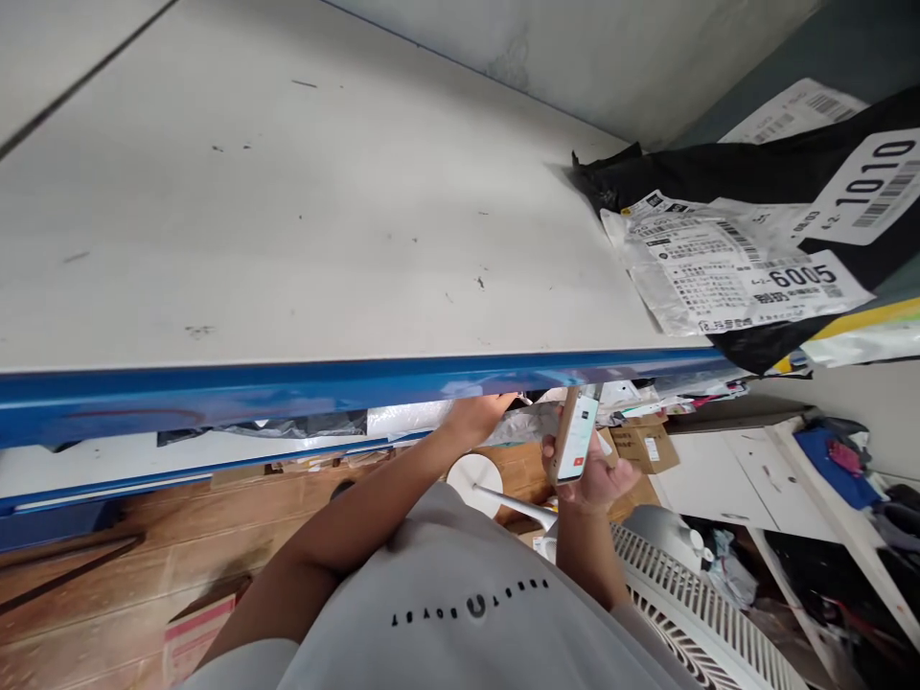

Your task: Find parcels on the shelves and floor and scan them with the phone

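My right hand (598,474) is wrapped around a smartphone (577,441) with a lit screen, held just below the front edge of the upper shelf. To the left, my left hand (483,414) reaches in under that blue edge toward bagged parcels (406,419) on the lower shelf. Its fingers are mostly hidden by the edge, so whether they hold a parcel does not show.
The white upper shelf (323,211) has a blue front rim (323,383). Labelled black parcel bags (647,182) lie at its right end. Below are a cardboard box (643,448), a white fan-like grille (690,594) and tiled floor (287,517).
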`<state>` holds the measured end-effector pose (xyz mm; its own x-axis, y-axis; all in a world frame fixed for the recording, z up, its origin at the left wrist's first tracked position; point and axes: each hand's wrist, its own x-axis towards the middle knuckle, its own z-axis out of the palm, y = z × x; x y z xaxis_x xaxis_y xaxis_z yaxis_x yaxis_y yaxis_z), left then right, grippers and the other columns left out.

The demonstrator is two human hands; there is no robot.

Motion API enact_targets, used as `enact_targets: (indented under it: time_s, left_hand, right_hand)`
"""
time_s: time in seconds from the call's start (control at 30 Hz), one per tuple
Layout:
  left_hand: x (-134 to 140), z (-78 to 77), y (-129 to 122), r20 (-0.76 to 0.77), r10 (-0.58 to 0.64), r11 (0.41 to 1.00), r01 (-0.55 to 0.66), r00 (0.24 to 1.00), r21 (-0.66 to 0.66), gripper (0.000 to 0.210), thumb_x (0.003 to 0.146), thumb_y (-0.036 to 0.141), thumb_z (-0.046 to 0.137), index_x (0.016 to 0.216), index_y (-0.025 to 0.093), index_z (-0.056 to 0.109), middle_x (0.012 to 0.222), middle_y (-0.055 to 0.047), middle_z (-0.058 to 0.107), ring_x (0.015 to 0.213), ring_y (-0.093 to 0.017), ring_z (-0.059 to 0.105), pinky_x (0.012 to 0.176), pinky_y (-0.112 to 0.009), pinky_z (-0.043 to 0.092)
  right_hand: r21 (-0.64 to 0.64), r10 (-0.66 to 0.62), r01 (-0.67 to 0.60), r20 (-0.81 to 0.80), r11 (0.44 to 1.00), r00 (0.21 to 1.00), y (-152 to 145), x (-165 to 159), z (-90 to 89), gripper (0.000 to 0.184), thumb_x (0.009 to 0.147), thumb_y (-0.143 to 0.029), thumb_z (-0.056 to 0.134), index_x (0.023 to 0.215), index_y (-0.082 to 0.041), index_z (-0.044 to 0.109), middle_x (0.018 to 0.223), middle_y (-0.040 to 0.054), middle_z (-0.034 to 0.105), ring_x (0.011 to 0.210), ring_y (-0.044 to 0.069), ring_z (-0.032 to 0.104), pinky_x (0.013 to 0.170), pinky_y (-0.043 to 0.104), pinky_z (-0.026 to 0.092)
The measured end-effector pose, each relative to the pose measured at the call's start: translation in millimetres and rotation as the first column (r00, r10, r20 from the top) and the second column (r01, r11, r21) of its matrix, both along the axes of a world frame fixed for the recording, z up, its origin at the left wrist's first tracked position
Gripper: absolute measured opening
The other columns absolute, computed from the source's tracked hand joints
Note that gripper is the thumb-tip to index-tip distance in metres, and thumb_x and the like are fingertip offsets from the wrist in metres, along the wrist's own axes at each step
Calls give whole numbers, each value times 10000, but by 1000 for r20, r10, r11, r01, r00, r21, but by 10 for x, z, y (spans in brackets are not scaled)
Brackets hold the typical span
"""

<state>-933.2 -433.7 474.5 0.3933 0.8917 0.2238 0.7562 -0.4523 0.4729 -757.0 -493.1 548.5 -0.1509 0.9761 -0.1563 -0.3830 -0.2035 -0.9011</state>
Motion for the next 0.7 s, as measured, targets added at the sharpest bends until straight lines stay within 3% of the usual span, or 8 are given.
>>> enact_targets:
  time_s: [0.13, 0.23, 0.43, 0.57, 0.7]
  left_hand:
    - [51, -92, -31, -46, -109, 987, 114, 993, 113, 389, 978, 120, 392, 1334, 198, 524, 1278, -107, 646, 1107, -203, 622, 898, -316, 444]
    - [173, -130, -30, -100, -100, 977, 117, 990, 181, 390, 962, 114, 421, 1338, 193, 489, 1388, -111, 575, 1190, -228, 580, 899, -337, 437]
    - [218, -152, 40, -230, -39, 975, 87, 972, 204, 518, 854, 21, 438, 1299, 271, 526, 1587, -59, 386, 1015, -254, 621, 750, -371, 444]
    - [45, -61, -2, -175, -74, 973, 109, 982, 202, 533, 866, 58, 465, 1339, 301, 497, 1518, -44, 474, 1036, -253, 613, 713, -352, 446]
    - [23, 12, -130, -122, 62, 987, -43, 991, 152, 269, 942, 112, 401, 1090, 178, 615, 1266, -122, 631, 1103, -275, 588, 848, -404, 460]
  right_hand:
    - [-30, 16, -16, -12, 999, 1000, -11, -46, -17, 921, 569, -716, 603, 1409, -375, 438, 1316, 136, 615, 861, 337, 673, 250, 202, 196]
    - [-24, 22, -22, 3, 999, 1000, -17, -40, -43, 866, 596, -703, 589, 1386, -368, 471, 1217, 134, 661, 728, 290, 662, 255, 193, 139]
    - [23, 11, -12, 67, 1000, 998, 54, -8, -101, 865, 635, -718, 542, 1420, -366, 457, 1148, 109, 689, 676, 270, 632, 302, 247, 282]
    - [31, -6, 5, 31, 1000, 999, 106, -10, -67, 836, 629, -675, 574, 1397, -355, 488, 1240, 105, 661, 735, 287, 655, 373, 302, 393]
    - [17, -47, 47, -6, 999, 999, 110, 14, -23, 771, 631, -610, 598, 1358, -365, 524, 1288, 92, 638, 759, 275, 657, 374, 289, 391]
